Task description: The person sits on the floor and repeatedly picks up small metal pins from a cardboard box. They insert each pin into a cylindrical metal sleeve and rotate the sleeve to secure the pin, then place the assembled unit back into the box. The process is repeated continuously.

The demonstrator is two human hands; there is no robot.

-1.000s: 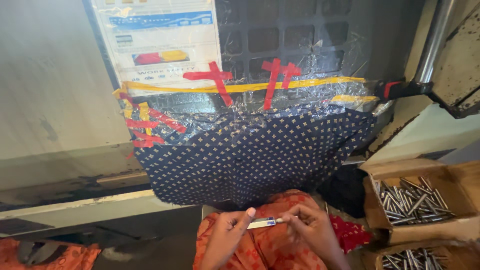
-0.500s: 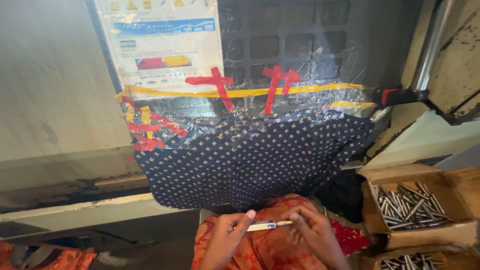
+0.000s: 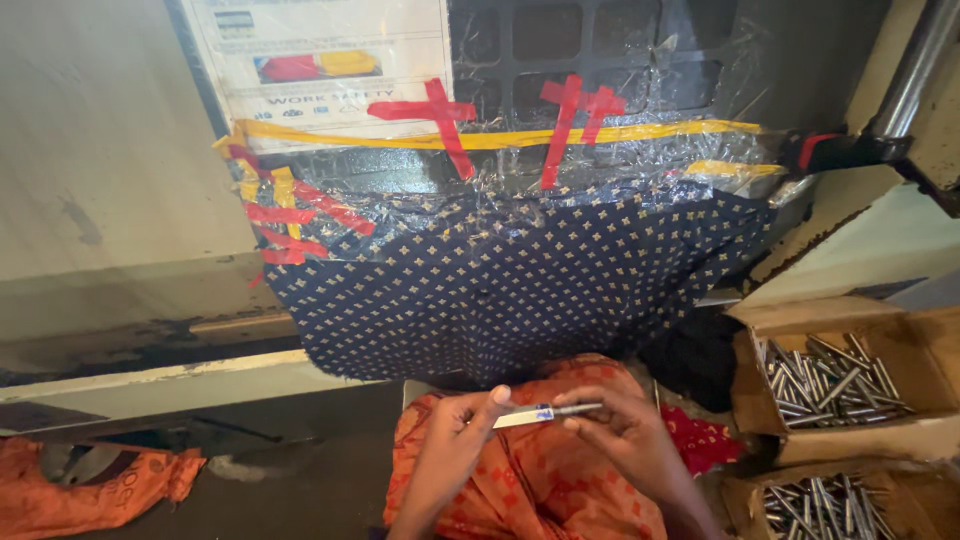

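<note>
Both hands pinch pen: left hand, right hand.

Pen lies between left hand and right hand, above the lap cloth. Patterned fabric hangs behind them. Box of metal pieces at right, second box before it. Crumpled cloth far left.

Floor: dark and grimy, seen across the lower left of the frame.
Orange cloth: crumpled, laid at the lower left corner.
Cardboard boxes: set at the lower right, filled with metal pins.
</note>
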